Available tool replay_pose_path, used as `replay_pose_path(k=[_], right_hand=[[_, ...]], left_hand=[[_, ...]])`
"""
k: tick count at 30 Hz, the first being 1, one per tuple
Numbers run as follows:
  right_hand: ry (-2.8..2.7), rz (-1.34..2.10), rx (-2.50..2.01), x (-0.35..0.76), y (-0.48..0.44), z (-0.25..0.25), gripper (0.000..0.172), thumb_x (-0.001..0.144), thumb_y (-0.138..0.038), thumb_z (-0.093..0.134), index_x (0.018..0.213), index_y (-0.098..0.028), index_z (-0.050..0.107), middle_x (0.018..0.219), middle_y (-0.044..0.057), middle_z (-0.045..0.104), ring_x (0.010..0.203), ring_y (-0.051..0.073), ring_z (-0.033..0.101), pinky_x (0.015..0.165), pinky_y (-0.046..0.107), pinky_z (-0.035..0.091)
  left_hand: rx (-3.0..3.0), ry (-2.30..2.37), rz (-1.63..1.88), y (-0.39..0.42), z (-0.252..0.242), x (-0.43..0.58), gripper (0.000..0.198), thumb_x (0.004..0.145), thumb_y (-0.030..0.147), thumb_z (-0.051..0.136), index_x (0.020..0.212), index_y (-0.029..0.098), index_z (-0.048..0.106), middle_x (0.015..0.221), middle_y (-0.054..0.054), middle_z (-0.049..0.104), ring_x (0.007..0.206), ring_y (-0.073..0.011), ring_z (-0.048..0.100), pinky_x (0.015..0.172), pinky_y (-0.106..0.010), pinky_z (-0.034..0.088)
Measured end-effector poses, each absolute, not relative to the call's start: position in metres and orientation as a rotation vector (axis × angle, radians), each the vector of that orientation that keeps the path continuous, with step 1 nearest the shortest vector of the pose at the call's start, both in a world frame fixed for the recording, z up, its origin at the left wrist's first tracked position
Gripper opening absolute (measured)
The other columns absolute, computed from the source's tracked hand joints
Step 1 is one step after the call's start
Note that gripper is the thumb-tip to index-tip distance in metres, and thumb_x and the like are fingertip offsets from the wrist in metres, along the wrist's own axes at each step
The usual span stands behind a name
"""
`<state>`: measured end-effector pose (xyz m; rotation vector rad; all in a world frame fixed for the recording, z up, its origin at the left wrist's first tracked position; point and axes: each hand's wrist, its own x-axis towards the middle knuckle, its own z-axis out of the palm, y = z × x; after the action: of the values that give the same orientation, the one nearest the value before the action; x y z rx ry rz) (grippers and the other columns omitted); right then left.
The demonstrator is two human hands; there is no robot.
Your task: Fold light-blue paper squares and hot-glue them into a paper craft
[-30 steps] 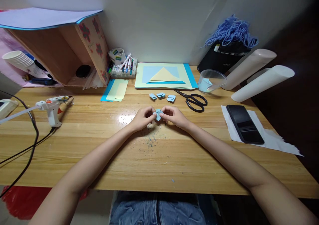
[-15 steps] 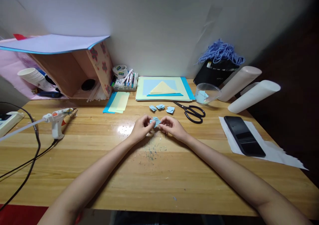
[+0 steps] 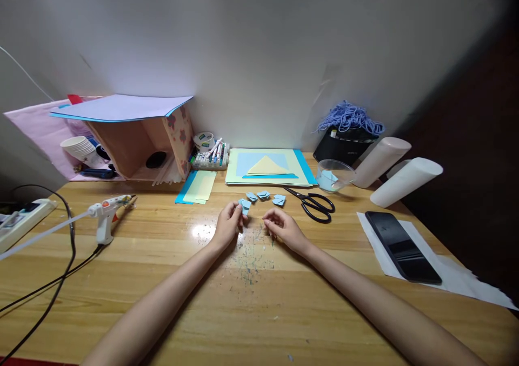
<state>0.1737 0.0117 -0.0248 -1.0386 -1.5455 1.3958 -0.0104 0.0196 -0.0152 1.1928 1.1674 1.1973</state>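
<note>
My left hand [image 3: 228, 224] pinches a small folded light-blue paper piece [image 3: 245, 206] just above the wooden desk [image 3: 162, 279]. My right hand [image 3: 281, 228] rests a short way to the right, fingers curled, apart from the piece, with nothing visible in it. Just beyond the hands lie three more folded blue paper pieces [image 3: 263, 196] in a row. Black scissors [image 3: 314, 205] lie to the right of them.
A glue gun [image 3: 106, 215] with cable stands at left, a power strip [image 3: 20, 220] beyond it. Paper stacks [image 3: 267, 167], markers [image 3: 211, 155], a tape roll, a wooden box [image 3: 138, 144], a clear bowl [image 3: 334, 175], two white cylinders [image 3: 405, 182] and a phone [image 3: 401, 246] on white paper ring the desk.
The hands have parted: the right hand let go of the blue piece, and the left hand carried it up and left toward the row of pieces. The view tilted upward.
</note>
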Motion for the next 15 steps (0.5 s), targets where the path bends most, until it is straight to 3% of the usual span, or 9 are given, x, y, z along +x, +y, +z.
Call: replay_pose_path(k=[6, 11, 15], right_hand=[[-1.647, 1.234, -1.079, 0.172, 0.011, -0.024, 0.022, 0.083, -0.035, 0.053, 0.096, -0.018, 0.049, 0.082, 0.002, 0.055, 0.068, 0.011, 0.052, 0.06, 0.024, 0.042], [-1.723, 1.148, -1.081, 0.164, 0.013, -0.014, 0.035, 0.083, -0.035, 0.053, 0.112, -0.021, 0.043, 0.095, 0.005, 0.055, 0.069, 0.011, 0.052, 0.057, 0.023, 0.043], [-1.812, 1.19, -1.038, 0.145, 0.017, -0.009, 0.037, 0.081, -0.037, 0.055, 0.112, -0.021, 0.043, 0.095, 0.004, 0.055, 0.068, 0.011, 0.053, 0.057, 0.024, 0.045]], left_hand=[[1.287, 1.193, 1.181, 0.017, -0.016, -0.011, 0.03, 0.078, 0.045, 0.053, 0.073, 0.015, 0.053, 0.058, 0.002, 0.054, 0.048, -0.0073, 0.046, 0.049, -0.019, 0.038], [1.339, 1.337, 1.1, 0.014, -0.008, -0.015, 0.026, 0.078, 0.041, 0.052, 0.073, 0.015, 0.054, 0.057, 0.001, 0.055, 0.049, -0.0099, 0.051, 0.048, -0.02, 0.04], [1.328, 1.406, 0.971, 0.008, -0.005, -0.032, 0.02, 0.077, 0.033, 0.05, 0.072, 0.015, 0.055, 0.059, -0.002, 0.06, 0.051, -0.0117, 0.056, 0.048, -0.02, 0.041]])
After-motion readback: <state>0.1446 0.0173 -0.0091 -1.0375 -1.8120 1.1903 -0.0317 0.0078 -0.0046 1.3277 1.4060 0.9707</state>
